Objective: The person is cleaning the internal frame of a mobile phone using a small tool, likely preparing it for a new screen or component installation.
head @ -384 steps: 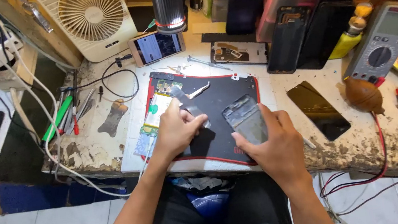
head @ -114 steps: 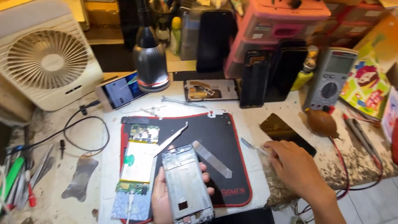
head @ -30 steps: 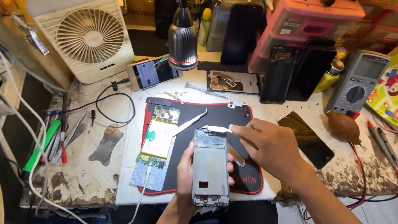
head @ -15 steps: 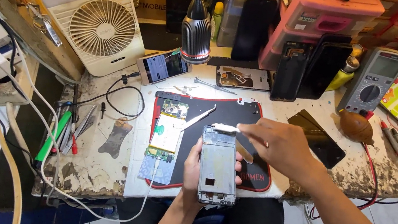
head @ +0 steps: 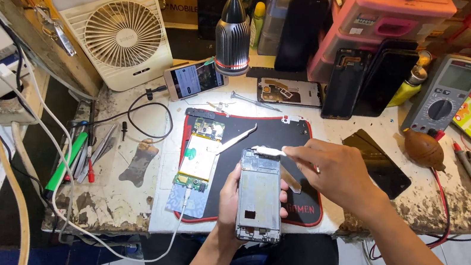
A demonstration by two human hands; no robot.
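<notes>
The left hand (head: 236, 193) cradles the grey rectangular metal phone frame (head: 258, 196) from beneath, tilted up over the black red-edged mat (head: 284, 135), so the right hand (head: 330, 170) can pinch a small white strip (head: 268, 150) at its top edge.

Open black mat (head: 284, 138) lies beyond the phone frame (head: 258, 195); the opened phone (head: 200, 158) with tweezers (head: 236, 139) bounds the left, a dark glass panel (head: 380, 162) the right, the lamp (head: 232, 40) overhangs the rear.

One fan (head: 124, 33), one lamp (head: 231, 37), one multimeter (head: 443, 95), two hands (head: 237, 195).
</notes>
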